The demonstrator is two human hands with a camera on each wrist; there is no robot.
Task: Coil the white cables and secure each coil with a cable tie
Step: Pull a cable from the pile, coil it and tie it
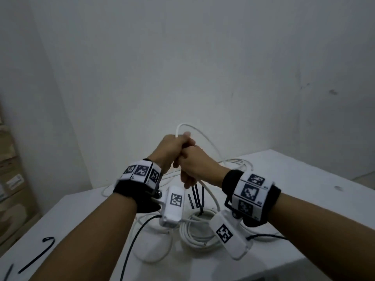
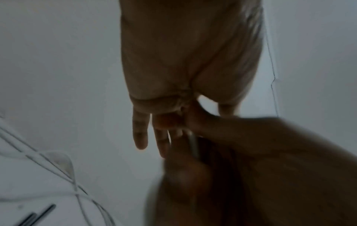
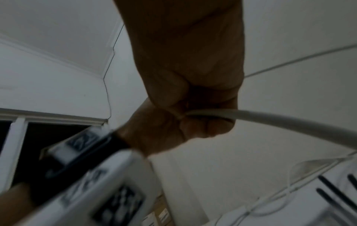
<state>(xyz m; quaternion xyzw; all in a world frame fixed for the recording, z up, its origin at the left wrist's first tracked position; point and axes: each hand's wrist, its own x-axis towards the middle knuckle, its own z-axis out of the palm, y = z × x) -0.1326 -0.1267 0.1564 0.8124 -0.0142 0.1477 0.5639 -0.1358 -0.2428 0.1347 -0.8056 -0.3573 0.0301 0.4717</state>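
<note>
1. Both hands are raised above the white bench [image 1: 304, 191] and pressed together, probably so the thin white round cable [image 1: 203, 136] hangs free and can be laid in even loops.
2. The left hand [image 1: 172, 147] is clenched round the cable where a loop arches up and over; it seems to serve as the anchor that gathers the turns.
3. The right hand [image 1: 194, 165] grasps the same cable just beneath, its fingers curled round it, and the cable runs out from its fist down to the bench, likely to feed slack upward.
4. A finished coil of white cable [image 1: 199, 230] lies on the bench below the wrists, a black tie on it.
5. Loose black plastic cable ties [image 1: 195, 196] lie just beyond that coil, within easy reach for the next binding.
6. More slack white cable [image 1: 237, 164] trails across the far bench, so coiling looks unfinished.
</note>
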